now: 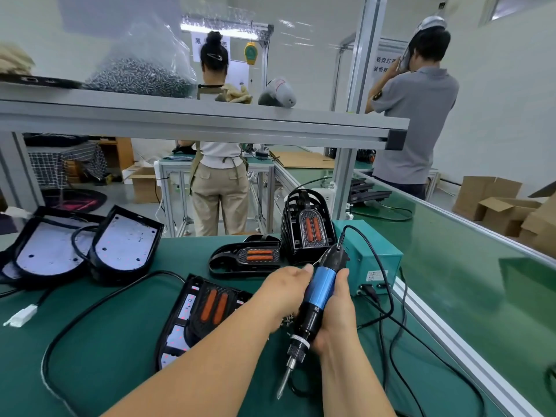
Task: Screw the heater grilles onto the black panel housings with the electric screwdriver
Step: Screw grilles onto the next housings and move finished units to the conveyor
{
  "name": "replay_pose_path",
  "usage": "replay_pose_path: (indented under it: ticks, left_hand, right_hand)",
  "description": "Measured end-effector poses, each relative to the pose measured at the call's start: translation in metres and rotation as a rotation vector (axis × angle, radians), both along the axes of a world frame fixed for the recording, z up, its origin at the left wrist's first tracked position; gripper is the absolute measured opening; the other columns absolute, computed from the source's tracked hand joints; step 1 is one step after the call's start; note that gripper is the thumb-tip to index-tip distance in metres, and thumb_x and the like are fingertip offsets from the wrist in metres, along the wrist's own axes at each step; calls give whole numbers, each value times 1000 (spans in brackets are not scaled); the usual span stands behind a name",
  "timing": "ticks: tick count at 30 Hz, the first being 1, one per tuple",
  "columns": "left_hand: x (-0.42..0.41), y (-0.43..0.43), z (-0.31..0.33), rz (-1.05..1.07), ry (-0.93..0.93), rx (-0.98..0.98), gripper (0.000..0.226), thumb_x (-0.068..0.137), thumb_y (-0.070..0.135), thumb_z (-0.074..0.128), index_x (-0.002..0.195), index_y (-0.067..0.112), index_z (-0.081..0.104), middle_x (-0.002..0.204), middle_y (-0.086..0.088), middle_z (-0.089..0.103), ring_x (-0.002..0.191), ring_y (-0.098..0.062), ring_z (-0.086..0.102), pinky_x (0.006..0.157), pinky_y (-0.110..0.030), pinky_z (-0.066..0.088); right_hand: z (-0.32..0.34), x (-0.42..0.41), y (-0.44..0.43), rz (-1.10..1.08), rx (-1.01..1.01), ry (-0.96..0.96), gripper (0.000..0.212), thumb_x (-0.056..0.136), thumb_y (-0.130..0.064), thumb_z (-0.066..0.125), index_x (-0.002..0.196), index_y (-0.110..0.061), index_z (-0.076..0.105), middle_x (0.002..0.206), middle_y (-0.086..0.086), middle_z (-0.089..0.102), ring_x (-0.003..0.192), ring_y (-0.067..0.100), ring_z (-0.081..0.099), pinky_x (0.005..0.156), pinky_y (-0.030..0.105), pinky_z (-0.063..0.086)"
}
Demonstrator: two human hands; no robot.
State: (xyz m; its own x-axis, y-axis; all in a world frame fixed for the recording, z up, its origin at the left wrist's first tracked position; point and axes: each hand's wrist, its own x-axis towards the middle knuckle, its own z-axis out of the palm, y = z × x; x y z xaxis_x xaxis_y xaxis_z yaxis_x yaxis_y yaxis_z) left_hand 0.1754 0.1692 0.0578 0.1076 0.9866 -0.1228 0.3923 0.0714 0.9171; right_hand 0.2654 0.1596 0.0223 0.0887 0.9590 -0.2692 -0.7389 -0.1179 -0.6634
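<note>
Right fingers [342, 276]: curled round the blue barrel of the electric screwdriver [316, 299], so the right hand [334, 317] gripped it.
Left fingers: the thumb [307, 270] lay against the barrel's upper end. The rest were hidden behind the left hand [284, 291], so I could not tell their grip.
Screwdriver: tilted, with its bit [284, 382] pointing down and left over the bench [105, 341].
Cord: ran from the tool's top towards the teal power box [373, 260].
Panel housing [180, 320]: flat on the bench, partly under the left forearm.
Heater grille [213, 305]: seated on that housing, showing two orange bars.
Spare grilles: one lay flat [246, 257] beyond the hands, with an upright stack [307, 230] beside the power box.
Other housings [126, 245]: two overlapped at far left.
</note>
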Motion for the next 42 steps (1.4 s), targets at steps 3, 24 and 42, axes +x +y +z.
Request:
replay_pose_path:
  ticks: [3, 24, 42]
  left_hand:
    - [5, -3, -6, 23, -115, -42, 34, 101, 46, 49, 109, 17, 65, 94, -2, 65, 75, -14, 56, 68, -26, 46]
    - [-16, -3, -15, -6, 548, 262, 16, 100, 11, 51, 90, 17, 62, 88, 7, 58, 67, -1, 48, 52, -13, 36]
    - [-45, -7, -6, -17, 558, 271, 26, 97, 16, 56, 119, 19, 70, 121, 2, 67, 108, -15, 63, 87, -16, 44]
  right_hand:
    - [-1, -1, 0, -1, 1, -27, 69, 91, -71, 44, 105, -8, 68, 79, 16, 73, 68, 31, 73, 61, 41, 60]
    - [-1, 6, 4, -153, -47, 31, 66, 81, -76, 57, 99, -12, 54, 69, 10, 54, 43, 21, 56, 43, 30, 51]
    - [11, 30, -5, -272, 183, 296, 28, 88, -43, 63, 84, -18, 51, 60, 0, 57, 48, 15, 57, 49, 21, 48]
